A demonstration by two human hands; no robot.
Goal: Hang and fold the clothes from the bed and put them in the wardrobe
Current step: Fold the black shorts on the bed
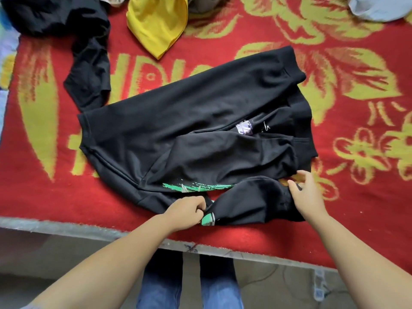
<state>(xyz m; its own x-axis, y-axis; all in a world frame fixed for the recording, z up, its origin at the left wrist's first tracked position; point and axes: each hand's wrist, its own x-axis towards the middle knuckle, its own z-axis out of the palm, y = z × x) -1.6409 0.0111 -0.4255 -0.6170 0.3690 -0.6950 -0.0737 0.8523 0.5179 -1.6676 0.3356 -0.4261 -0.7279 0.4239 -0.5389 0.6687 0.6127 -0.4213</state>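
Sweatshirt: black sweatshirt (200, 130) lies spread on the bed (334, 197), partly folded, with one sleeve laid across its front and a green print showing along the near fold.
Left hand: left hand (186, 211) has its grip curled round the near edge of the black sweatshirt, just beside a green and white patch of the print.
Right hand: right hand (306, 192) pinches the cuff end of the near sleeve, thumb and fingers closed on the cloth (the fingertips are partly hidden by the fabric).
Bed cover: red blanket (55, 186) with yellow flowers and letters covers the bed under all the clothes.
Things around: second black garment (89, 70) lies at the far left, its lower end touching the corner of the black sweatshirt; yellow garment (156, 23) lies beyond, apart from it; pale blue cloth (379, 7) sits at the far right corner.
Edges: near edge of the bed runs just below both hands, and the legs in blue jeans (189, 286) stand against it.
Open room: bare blanket shows to the right of the black sweatshirt and also along its left side.
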